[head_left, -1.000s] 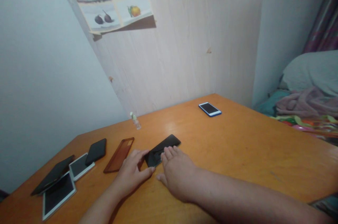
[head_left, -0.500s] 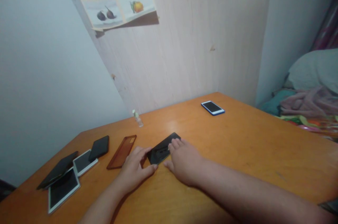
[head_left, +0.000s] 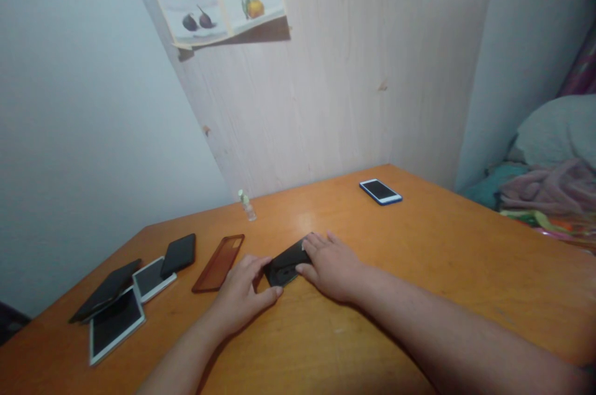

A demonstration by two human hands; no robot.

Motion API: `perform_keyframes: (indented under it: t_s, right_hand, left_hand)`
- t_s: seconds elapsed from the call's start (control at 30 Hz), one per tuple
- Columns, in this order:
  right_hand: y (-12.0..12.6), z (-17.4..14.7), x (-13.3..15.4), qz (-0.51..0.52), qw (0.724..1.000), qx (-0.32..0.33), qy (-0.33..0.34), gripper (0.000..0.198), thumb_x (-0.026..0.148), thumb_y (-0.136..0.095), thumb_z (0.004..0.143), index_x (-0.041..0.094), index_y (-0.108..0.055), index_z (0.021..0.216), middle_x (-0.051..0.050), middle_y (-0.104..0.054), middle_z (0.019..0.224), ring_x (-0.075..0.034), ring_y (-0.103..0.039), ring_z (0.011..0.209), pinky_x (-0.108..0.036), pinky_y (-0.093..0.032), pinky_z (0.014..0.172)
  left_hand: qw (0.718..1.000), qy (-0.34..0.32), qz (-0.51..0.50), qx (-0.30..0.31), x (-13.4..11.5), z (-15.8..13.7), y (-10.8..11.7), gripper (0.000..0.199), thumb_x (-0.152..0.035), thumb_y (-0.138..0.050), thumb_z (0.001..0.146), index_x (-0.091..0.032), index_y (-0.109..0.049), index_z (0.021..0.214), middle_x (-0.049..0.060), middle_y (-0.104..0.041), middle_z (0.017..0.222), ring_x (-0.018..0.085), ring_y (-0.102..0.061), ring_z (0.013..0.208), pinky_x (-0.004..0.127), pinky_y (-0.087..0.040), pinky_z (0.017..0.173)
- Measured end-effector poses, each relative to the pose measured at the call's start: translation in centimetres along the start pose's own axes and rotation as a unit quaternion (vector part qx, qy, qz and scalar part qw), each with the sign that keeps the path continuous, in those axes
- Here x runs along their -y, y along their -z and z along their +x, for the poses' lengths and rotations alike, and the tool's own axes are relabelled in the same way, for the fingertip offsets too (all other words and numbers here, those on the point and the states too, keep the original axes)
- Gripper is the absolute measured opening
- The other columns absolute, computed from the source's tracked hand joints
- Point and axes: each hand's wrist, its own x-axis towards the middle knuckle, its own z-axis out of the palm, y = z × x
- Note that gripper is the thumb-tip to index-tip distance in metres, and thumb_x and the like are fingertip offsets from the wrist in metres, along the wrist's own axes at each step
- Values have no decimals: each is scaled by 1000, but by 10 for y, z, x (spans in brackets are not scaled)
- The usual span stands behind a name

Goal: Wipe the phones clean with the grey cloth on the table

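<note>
A black smartphone (head_left: 286, 263) lies flat on the wooden table between my hands, its dark surface reflecting them. My left hand (head_left: 244, 289) holds its near left end, thumb at the near edge and fingers at the far edge. Across the phone's right end lies my right hand (head_left: 333, 263), fingers extended and thumb at the near edge; it covers that end. A tiny pale spot shows by the right fingertips, too small to make out. Just left of my left hand is a reddish-brown translucent phone case (head_left: 218, 264).
On the left of the table (head_left: 419, 314) are a black phone-like item (head_left: 179, 254), two white-framed devices (head_left: 116, 325) and a dark flat case (head_left: 105, 289), partly overlapping. A small clear bottle (head_left: 248, 208) stands behind. A blue-edged white phone (head_left: 380, 191) lies at the far right.
My right hand has slid right and away along the phone, its thumb now at the phone's near edge. My left hand keeps its hold. The whole view has shifted slightly.
</note>
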Motion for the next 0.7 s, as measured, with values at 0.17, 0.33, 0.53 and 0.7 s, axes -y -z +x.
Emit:
perform_keyframes:
  t_s: [0.17, 0.33, 0.53, 0.7]
  right_hand:
    - [-5, -6, 10, 21, 995, 10, 99, 74, 59, -38, 96, 4, -45, 146, -22, -38, 154, -33, -32, 145, -48, -18, 120]
    - [-5, 0, 4, 41, 993, 1, 109, 63, 56, -33, 100, 14, -50, 143, -16, -46, 151, -28, -38, 142, -48, -15, 121]
    - [-7, 12, -4, 9, 1000, -11, 26, 67, 56, -38, 98, 8, -47, 145, -21, -42, 152, -31, -33, 144, -50, -14, 120]
    - [-7, 9, -1, 33, 995, -5, 99, 59, 54, -35, 100, 14, -53, 140, -16, -51, 146, -27, -41, 139, -48, -12, 121]
  left_hand:
    - [1000, 1, -3, -5, -1, 1, -1, 47, -40, -70, 79, -22, -63, 122, 6, -60, 101, 24, -58, 96, 38, -48, 85]
    - [1000, -2, -5, -8, 1, 1, -2, 48, -40, -70, 79, -22, -63, 122, 6, -60, 102, 24, -58, 96, 37, -48, 85]
    - [1000, 6, -4, -7, -4, 1, -1, 48, -42, -70, 79, -22, -64, 122, 6, -61, 102, 24, -58, 95, 37, -48, 84]
    - [1000, 4, 4, -13, -4, 0, -1, 49, -42, -71, 78, -22, -63, 122, 5, -59, 101, 23, -57, 96, 34, -47, 83]
